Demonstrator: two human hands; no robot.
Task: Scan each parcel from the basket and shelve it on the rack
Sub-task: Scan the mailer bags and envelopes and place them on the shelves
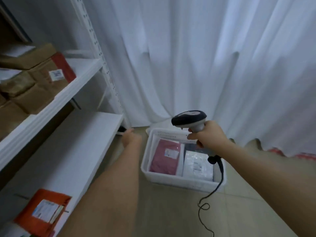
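A white basket (177, 181) stands on the floor and holds a pink parcel (164, 157), a white parcel (198, 164) and a dark one behind it. My right hand (207, 134) grips the handle of a grey and black barcode scanner (189, 119) above the basket's far side. My left hand (131, 137) reaches forward, empty, between the rack's lower shelf and the basket, blurred by motion. On that lower shelf (71, 151) lies an orange parcel (42, 211).
The white rack (51, 103) fills the left; its middle shelf carries several brown boxes (37, 82). White curtains (205, 57) hang behind the basket. The scanner's black cable (215, 190) trails down over the basket onto the tiled floor.
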